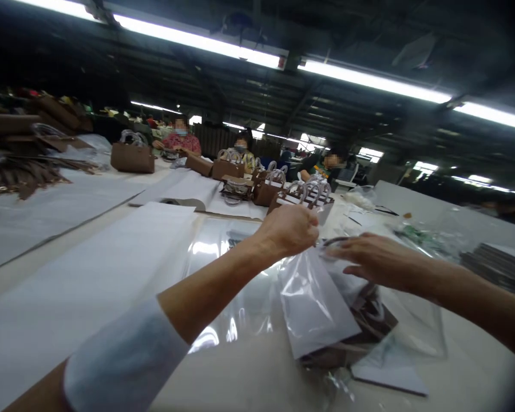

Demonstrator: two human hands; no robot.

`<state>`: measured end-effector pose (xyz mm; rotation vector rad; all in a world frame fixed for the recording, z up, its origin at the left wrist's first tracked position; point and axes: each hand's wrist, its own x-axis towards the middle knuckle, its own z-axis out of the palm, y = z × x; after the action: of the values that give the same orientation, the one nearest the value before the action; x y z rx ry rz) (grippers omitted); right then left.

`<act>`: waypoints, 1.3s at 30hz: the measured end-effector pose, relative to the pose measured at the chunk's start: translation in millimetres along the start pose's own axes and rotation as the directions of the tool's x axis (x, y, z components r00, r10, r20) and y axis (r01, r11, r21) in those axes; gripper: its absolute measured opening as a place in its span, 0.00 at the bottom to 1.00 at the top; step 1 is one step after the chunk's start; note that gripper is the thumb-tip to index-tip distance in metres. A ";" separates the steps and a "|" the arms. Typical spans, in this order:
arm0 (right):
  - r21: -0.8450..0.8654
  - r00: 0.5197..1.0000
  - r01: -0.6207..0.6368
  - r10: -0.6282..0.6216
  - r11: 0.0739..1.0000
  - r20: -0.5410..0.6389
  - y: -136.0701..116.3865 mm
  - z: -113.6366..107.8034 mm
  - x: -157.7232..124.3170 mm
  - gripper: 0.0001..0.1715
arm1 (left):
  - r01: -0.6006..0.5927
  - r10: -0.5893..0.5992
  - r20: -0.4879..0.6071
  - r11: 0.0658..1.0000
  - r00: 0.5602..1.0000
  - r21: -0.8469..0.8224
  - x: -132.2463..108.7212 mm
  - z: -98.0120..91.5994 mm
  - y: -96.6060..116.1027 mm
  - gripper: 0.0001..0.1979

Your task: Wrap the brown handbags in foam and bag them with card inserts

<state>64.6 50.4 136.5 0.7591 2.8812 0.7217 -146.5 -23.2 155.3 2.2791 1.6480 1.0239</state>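
Observation:
My left hand [289, 230] is closed in a pinch at the top edge of a clear plastic bag [313, 306], which has a white sheet showing through it. To the right, my right hand [371, 258] has its fingers stretched out and its thumb apart, close to a dark, wrapped handle [335, 242]. I cannot tell whether it touches the handle. Beneath the plastic lies a brown handbag [384, 320], tilted and partly covered. A white flat piece [390, 375] with a dark edge rests just below the handbag.
Several brown handbags [227, 167] with wrapped handles stand across the table. Clear plastic sheets [227, 286] lie left of the handbag, with white paper [124, 252] beyond. Dark flat pieces [498, 266] are stacked at right. Co-workers [182, 140] sit at the far side.

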 end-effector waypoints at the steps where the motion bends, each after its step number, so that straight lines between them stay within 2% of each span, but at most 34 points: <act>1: -0.065 0.991 -0.127 0.124 0.990 -0.047 6.2 -3.9 -6.7 0.31 | 0.010 -0.010 0.012 0.999 1.000 -0.031 0.4 0.1 0.7 0.16; 3: -0.136 0.915 -0.401 0.387 0.906 -0.117 20.9 -6.4 -18.3 0.47 | 0.033 -0.030 0.036 0.996 0.999 -0.083 2.0 0.4 2.9 0.17; 4: -0.118 0.867 -0.498 0.490 0.859 -0.089 29.0 -4.8 -23.2 0.51 | 0.041 -0.037 0.042 0.994 0.998 -0.099 3.4 1.0 4.6 0.18; 5: -0.068 0.834 -0.552 0.552 0.831 -0.017 37.1 -1.5 -27.6 0.49 | 0.044 -0.039 0.047 0.993 0.998 -0.110 5.1 1.9 6.7 0.18; 7: 0.067 0.809 -0.584 0.573 0.809 0.132 52.3 8.0 -35.1 0.37 | 0.040 -0.034 0.056 0.992 0.998 -0.118 9.6 5.0 11.9 0.18; 8: 0.122 0.806 -0.589 0.571 0.799 0.155 59.0 13.5 -38.4 0.32 | 0.035 -0.028 0.061 0.992 0.998 -0.119 12.2 6.9 14.7 0.18; 10: 0.156 0.778 -0.627 0.622 0.763 0.085 70.1 24.8 -44.9 0.33 | 0.024 -0.016 0.069 0.993 0.998 -0.119 17.4 10.7 20.1 0.18; 12: 0.162 0.718 -0.690 0.696 0.705 0.024 78.9 36.2 -52.2 0.42 | 0.020 -0.012 0.077 0.994 0.997 -0.111 21.9 12.9 24.5 0.19; 14: 0.235 0.669 -0.733 0.738 0.638 0.087 86.0 47.5 -60.8 0.47 | 0.022 -0.013 0.094 0.995 0.995 -0.095 25.2 13.6 28.0 0.19; 16: 0.334 0.644 -0.754 0.737 0.566 0.206 91.7 58.2 -70.5 0.45 | 0.028 -0.019 0.116 0.996 0.993 -0.083 27.4 13.6 30.2 0.20; 17: 0.358 0.619 -0.770 0.753 0.528 0.223 93.9 63.0 -75.7 0.43 | 0.034 -0.024 0.123 0.996 0.992 -0.079 28.2 13.8 30.7 0.20; 19: 0.390 0.548 -0.802 0.816 0.451 0.184 96.6 70.1 -85.7 0.39 | 0.054 -0.043 0.131 0.996 0.990 -0.076 29.1 14.6 30.3 0.22; 21: 0.450 0.515 -0.797 0.843 0.402 0.158 97.0 72.1 -93.1 0.29 | 0.078 -0.066 0.137 0.994 0.988 -0.083 30.0 15.5 28.6 0.23; 23: 0.549 0.546 -0.746 0.818 0.376 0.181 95.6 65.7 -94.6 0.21 | 0.105 -0.091 0.126 0.989 0.988 -0.104 32.1 15.6 28.1 0.23; 25: 0.625 0.577 -0.691 0.799 0.364 0.173 93.8 49.0 -88.5 0.22 | 0.126 -0.114 0.087 0.981 0.990 -0.149 36.6 15.2 31.7 0.21; 27: 0.706 0.607 -0.602 0.789 0.374 0.100 93.0 23.0 -76.4 0.22 | 0.113 -0.109 0.029 0.970 0.994 -0.216 44.7 16.0 41.2 0.19; 29: 0.807 0.655 -0.454 0.755 0.378 0.014 93.7 -6.9 -62.1 0.17 | 0.058 -0.068 -0.028 0.962 0.997 -0.268 56.4 20.2 55.5 0.18; 30: 0.850 0.670 -0.392 0.742 0.351 0.003 94.2 -21.1 -55.4 0.15 | 0.030 -0.044 -0.043 0.961 0.998 -0.274 63.1 23.8 63.4 0.17; 32: 0.917 0.677 -0.297 0.736 0.266 0.006 94.9 -44.2 -45.0 0.14 | -0.008 0.000 -0.032 0.969 0.999 -0.245 76.5 33.0 78.4 0.15; 34: 0.951 0.674 -0.235 0.739 0.201 0.011 94.6 -57.9 -40.0 0.14 | -0.026 0.029 0.008 0.972 1.000 -0.235 87.6 42.5 90.3 0.15; 37: 0.967 0.664 -0.171 0.747 0.188 -0.028 97.2 -63.1 -43.1 0.12 | -0.036 0.051 0.037 0.945 0.998 -0.326 99.5 52.8 102.0 0.20; 39: 0.951 0.620 -0.210 0.783 0.227 -0.050 105.7 -62.6 -51.7 0.10 | -0.052 0.077 0.051 0.922 0.996 -0.384 107.6 57.0 108.8 0.20</act>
<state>145.2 80.0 238.4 2.0479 3.3270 -1.0653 -9.5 45.0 212.3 2.0903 1.2240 1.1547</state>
